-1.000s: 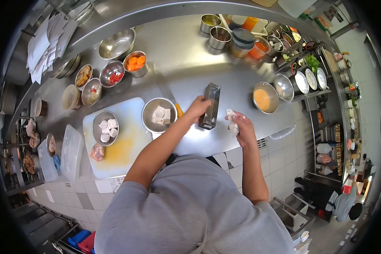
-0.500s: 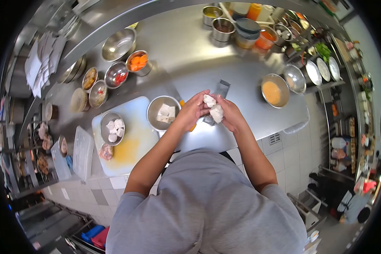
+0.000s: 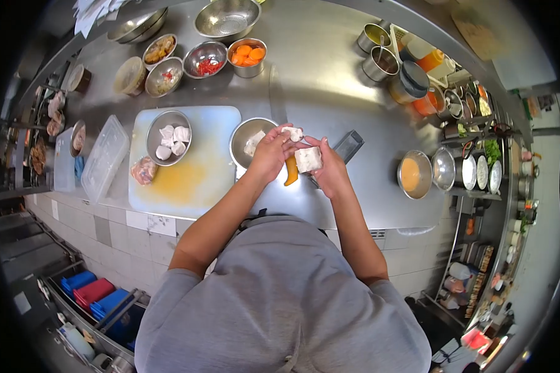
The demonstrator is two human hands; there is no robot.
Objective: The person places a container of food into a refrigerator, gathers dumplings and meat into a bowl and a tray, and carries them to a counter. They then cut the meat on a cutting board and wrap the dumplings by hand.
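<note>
Both hands are together above the front of the steel counter [image 3: 330,74]. The right hand [image 3: 330,169] is closed around a white block [image 3: 308,159], with the fingers wrapped at its side. The left hand [image 3: 269,152] pinches a smaller white piece [image 3: 294,133] between fingertips and thumb, touching the top of the block. So both grips are closed, each on white food, and the 2 pieces meet between the hands.

Just under the left hand stands a bowl [image 3: 246,138] with more white pieces in it. An orange handle [image 3: 290,171] shows below the hands, and a dark metal box [image 3: 347,145] lies just beside the right hand. On the cutting board [image 3: 186,180] there is a second bowl [image 3: 168,138] with 4 or so shaped white lumps.

I judge that the step in hand is the shaping or pulling apart of the white block by hand, piece after piece. The next move probably needs a gentle pull with the left fingers while the right hand keeps the block firm, because the material looks soft and could crumble if it is squeezed too much.
</note>
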